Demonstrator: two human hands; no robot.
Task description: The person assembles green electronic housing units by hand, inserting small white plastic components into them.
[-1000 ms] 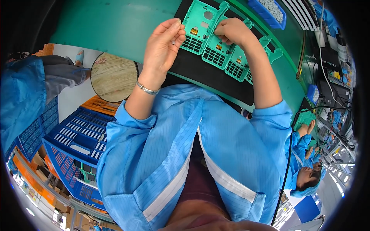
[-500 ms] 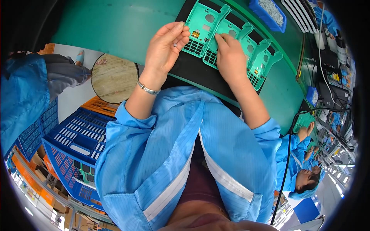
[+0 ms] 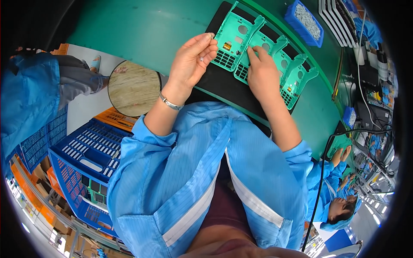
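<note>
A row of several green plastic housings (image 3: 234, 36) lies side by side on a black mat (image 3: 219, 81), each with a round hole and a grid of key openings. My left hand (image 3: 192, 58) is closed beside the leftmost housing, thumb and index finger pinched at its edge. A small white piece (image 3: 201, 59) shows between its curled fingers; what the fingertips pinch is too small to make out. Over the second housing, my right hand (image 3: 263, 73) reaches in with bent fingers, its fingertips touching the inside. Whatever lies under those fingertips is hidden.
Beyond the housings stands a blue bin (image 3: 303, 23) of small pale parts on the green table (image 3: 146, 30). At lower left are blue crates (image 3: 86, 150) and a round stool (image 3: 134, 88). A black cable (image 3: 320, 189) hangs at right, near co-workers (image 3: 340, 202).
The whole view has shifted slightly, with the table and hands appearing a little lower and further right. My right hand's fingers have spread slightly over the second housing; the left keeps its pinch.
</note>
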